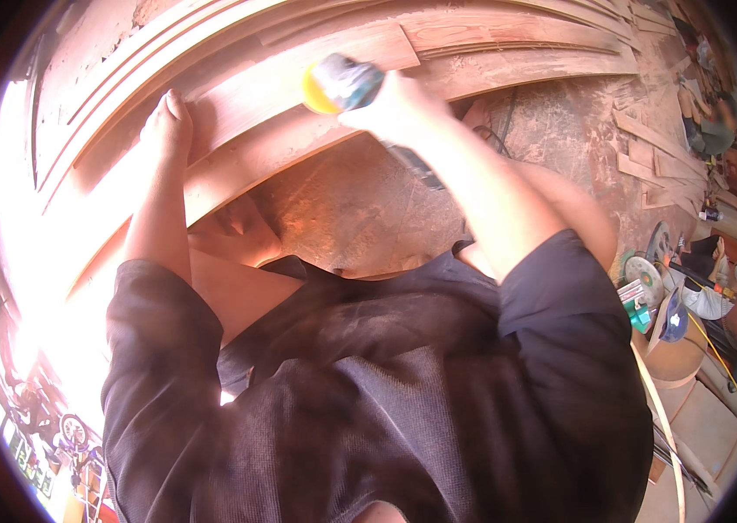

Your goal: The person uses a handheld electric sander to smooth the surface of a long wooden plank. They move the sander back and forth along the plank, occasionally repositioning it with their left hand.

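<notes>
My right hand (399,109) is closed round an angle grinder (353,80), blurred by motion. The grinder has a grey head, a blue-green body and a yellow-orange disc (318,92) on its left side. Its disc is at the surface of a pale wooden board (268,91); whether it touches cannot be told. Farther left, my left hand (170,131) grips the same board, thumb on top, with most fingers hidden. Strong glare washes out the wood around that hand.
Several long planks (508,30) lie stacked under and beyond the board. Wood offcuts (661,161) are scattered on the dusty floor at right. Nearby lie a grinding disc (643,277) and a pale hose or cable (661,418). A small bicycle (74,431) stands at lower left.
</notes>
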Motion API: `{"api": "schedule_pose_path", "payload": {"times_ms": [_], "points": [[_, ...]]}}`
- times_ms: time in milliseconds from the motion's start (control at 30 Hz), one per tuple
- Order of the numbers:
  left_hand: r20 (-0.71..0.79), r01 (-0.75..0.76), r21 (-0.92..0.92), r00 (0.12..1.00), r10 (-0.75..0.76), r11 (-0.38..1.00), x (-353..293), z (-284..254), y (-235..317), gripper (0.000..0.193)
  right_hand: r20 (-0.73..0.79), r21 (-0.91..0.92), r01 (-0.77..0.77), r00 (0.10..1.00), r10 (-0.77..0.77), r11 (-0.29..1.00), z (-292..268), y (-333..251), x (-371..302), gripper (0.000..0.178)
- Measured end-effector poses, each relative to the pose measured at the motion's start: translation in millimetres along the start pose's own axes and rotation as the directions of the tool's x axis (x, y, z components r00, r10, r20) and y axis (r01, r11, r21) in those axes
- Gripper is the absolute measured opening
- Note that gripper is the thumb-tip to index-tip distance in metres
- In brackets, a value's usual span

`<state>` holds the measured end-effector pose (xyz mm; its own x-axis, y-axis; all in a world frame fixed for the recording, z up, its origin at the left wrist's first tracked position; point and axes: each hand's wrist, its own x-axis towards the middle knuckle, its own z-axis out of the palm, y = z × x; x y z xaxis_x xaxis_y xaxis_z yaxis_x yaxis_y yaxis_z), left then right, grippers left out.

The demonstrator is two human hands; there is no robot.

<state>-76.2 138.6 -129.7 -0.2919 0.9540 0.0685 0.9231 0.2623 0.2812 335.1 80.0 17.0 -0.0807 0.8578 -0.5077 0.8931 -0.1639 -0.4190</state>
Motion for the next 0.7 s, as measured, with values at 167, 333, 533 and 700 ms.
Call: {"api": "schedule_pose_path", "payload": {"times_ms": [167, 333, 533, 700], "points": [[0.043, 0.005, 0.004, 0.999, -0.005, 1.000, -12.5, -19.5, 21.0, 0.060, -0.134, 0.330, -0.145, 0.971, 0.198, 0.933, -26.1, 78.8, 7.6, 0.054], [0.065, -0.009, 0.029, 0.998, 0.007, 1.000, -16.2, -23.9, 30.7, 0.059, -0.142, 0.435, -0.218, 0.941, 0.306, 0.873, -21.1, 101.5, 16.2, 0.055], [0.067, 0.030, 0.065, 0.997, -0.034, 0.997, -7.3, -15.8, 19.6, 0.061, -0.082, 0.191, -0.160, 0.981, 0.178, 0.968, 1.8, 17.6, -5.7, 0.055], [0.073, 0.048, 0.053, 0.996, -0.052, 0.997, 1.2, -7.4, 7.5, 0.065, 0.009, 0.044, -0.030, 1.000, 0.030, 0.999, 20.5, -27.2, -13.7, 0.074]]}}
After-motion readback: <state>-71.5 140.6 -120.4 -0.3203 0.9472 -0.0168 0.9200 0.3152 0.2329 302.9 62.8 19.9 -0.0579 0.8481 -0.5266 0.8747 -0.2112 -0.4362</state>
